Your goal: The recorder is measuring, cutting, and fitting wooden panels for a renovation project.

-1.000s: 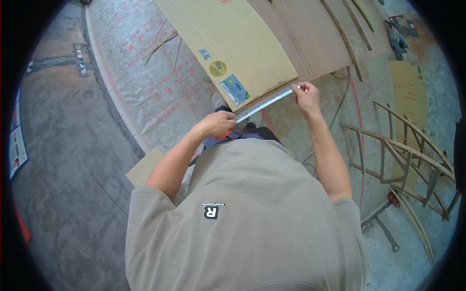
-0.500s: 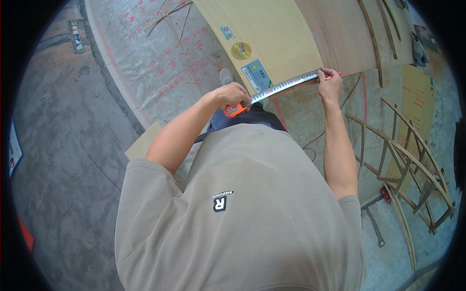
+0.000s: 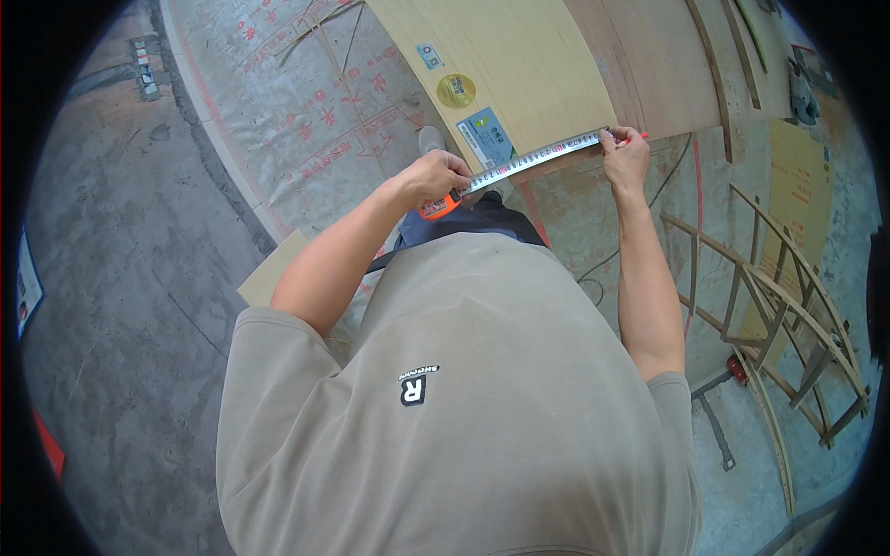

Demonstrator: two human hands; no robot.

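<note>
My left hand (image 3: 431,176) grips an orange tape measure (image 3: 438,206) just off the lower left corner of a pale yellow board (image 3: 519,74) with stickers. Its steel blade (image 3: 535,159) stretches along the board's near edge to my right hand (image 3: 623,159), whose fingers pinch the far part of it at the board's lower right corner. A thin red item (image 3: 640,136), perhaps a pencil, sticks out from those fingers. My shoe (image 3: 429,140) shows beside the board.
Pinkish plywood (image 3: 663,65) with timber strips (image 3: 706,65) lies to the right, a power tool (image 3: 805,97) beyond. A wooden framework (image 3: 779,306) and yellow sheet (image 3: 797,176) stand or lie at right, near a cable (image 3: 667,176). Concrete floor (image 3: 130,259) spans the left.
The view has shifted, the board appearing farther right. Both hands have moved up with the tape, which has come closer onto the board's edge. Over the last half second they moved only slightly.
</note>
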